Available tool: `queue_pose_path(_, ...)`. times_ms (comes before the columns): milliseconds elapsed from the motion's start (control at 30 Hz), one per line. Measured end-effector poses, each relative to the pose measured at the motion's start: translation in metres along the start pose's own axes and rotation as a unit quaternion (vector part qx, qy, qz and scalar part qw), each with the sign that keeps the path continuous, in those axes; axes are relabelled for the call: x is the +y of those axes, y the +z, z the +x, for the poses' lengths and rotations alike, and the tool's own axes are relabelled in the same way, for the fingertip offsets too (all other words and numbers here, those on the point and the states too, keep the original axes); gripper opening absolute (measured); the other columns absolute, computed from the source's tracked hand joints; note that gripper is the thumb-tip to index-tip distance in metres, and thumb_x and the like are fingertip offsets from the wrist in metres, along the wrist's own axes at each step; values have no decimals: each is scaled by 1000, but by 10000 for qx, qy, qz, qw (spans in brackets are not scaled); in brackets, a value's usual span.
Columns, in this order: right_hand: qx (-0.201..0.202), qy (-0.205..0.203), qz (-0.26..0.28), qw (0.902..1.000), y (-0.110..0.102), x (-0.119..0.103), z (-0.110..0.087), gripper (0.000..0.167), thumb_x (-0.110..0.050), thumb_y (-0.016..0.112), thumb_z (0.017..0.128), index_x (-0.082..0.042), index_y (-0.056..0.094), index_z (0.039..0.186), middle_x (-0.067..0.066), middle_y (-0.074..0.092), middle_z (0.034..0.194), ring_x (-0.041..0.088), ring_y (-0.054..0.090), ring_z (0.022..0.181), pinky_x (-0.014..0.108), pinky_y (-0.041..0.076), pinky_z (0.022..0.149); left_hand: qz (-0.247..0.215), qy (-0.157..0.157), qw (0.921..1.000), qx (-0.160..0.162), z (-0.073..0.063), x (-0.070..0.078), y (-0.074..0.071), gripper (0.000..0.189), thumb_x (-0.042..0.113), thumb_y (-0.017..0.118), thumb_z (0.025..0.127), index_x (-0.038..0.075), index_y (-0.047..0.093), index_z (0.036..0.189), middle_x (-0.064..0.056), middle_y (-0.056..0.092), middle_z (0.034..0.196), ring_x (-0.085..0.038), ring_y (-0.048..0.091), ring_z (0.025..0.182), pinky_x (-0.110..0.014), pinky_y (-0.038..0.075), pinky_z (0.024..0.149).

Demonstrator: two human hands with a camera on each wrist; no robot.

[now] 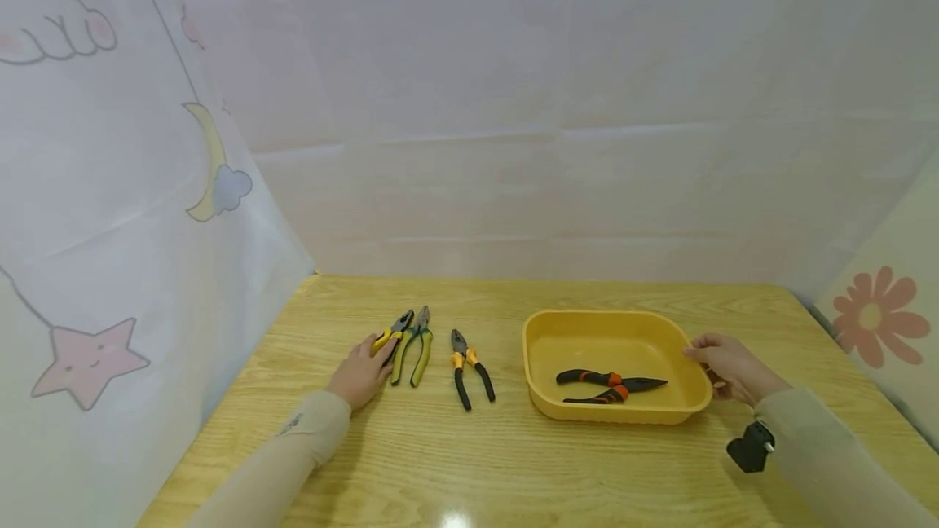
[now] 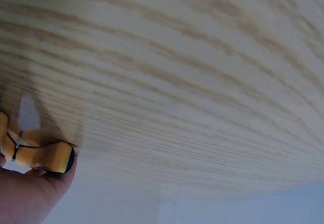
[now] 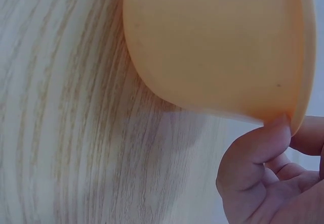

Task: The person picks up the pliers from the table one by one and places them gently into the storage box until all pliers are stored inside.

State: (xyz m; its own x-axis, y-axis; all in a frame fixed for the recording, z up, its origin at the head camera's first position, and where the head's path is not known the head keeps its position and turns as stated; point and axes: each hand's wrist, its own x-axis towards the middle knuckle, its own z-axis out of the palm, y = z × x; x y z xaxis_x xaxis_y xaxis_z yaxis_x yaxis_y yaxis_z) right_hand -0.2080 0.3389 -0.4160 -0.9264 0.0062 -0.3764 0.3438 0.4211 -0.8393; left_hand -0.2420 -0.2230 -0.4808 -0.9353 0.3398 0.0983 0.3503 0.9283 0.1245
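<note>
At the left of the table my left hand (image 1: 361, 373) grips combination pliers with yellow-and-black handles (image 1: 381, 341), their head pointing away to the right. In the left wrist view my thumb lies along the yellow handle (image 2: 48, 155). Close beside them lie green-handled pliers (image 1: 399, 358), then pliers with orange-and-black handles (image 1: 459, 361), handles spread toward me. My right hand (image 1: 734, 367) pinches the right rim of a yellow plastic basin (image 1: 609, 413), thumb outside, as the right wrist view shows. Inside the basin lie black-and-orange long-nose pliers (image 1: 614, 382), nose pointing right.
The wooden table (image 1: 411, 463) ends at a pale cloth backdrop (image 1: 469, 210) behind and a printed one at the left. A black device (image 1: 750, 448) is strapped to the right wrist. The basin stands to the right of the orange-handled pliers.
</note>
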Motion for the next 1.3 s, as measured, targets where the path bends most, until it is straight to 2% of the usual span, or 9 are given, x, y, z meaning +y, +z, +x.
queue_pose_path(133,15,-36,13,10000,0,1,-1,27,-18,44,104,7,42,112,4,54,77,17,54,62,32,46,55,451,52,9984,338,3,4,5,49,20,56,100,7,44,146,-33,45,131,-48,53,107,-54,52,77)
queue_pose_path(267,27,-36,53,10000,0,0,-2,23,-18,44,104,5,44,108,3,53,75,17,53,60,32,45,54,856,94,9952,455,5,5,9,49,19,57,99,8,45,145,-31,48,121,-42,55,95,-50,52,69)
queue_pose_path(433,21,-48,53,10000,3,0,-2,20,-17,45,103,3,46,104,3,51,72,16,53,59,31,44,54,1103,4,9914,706,7,3,11,48,22,59,96,12,51,142,-25,51,110,-35,53,83,-43,51,58)
queue_pose_path(500,20,-56,31,10000,3,0,-2,21,-17,44,104,3,45,104,3,51,72,16,52,59,31,44,54,1083,-59,9910,787,8,3,10,47,23,60,96,13,53,141,-24,52,106,-34,53,80,-42,50,56)
queue_pose_path(733,42,-29,17,10000,2,-1,-2,21,-18,44,104,3,45,104,2,49,72,16,52,59,31,44,54,865,-451,9923,765,11,9,4,44,29,62,97,18,55,139,-22,53,104,-35,54,79,-44,49,52)
queue_pose_path(1000,16,0,45,10000,2,-1,-2,20,-17,43,104,3,45,103,2,49,71,16,52,58,31,44,54,1268,-655,9873,697,8,15,0,42,33,57,99,27,53,141,-17,55,102,-31,52,72,-39,45,40)
queue_pose_path(1100,20,-2,42,10000,2,-2,-2,20,-17,44,103,3,45,103,3,50,72,16,52,59,31,45,54,1266,-610,9868,806,7,16,-2,43,32,59,98,27,55,140,-15,55,101,-28,49,65,-36,44,40)
queue_pose_path(1300,61,2,25,10000,2,-1,-2,19,-16,44,103,3,45,102,3,49,72,16,52,59,31,45,54,1140,-270,9860,1189,6,14,-2,39,28,64,95,20,62,133,-15,55,90,-22,43,52,-34,43,41)
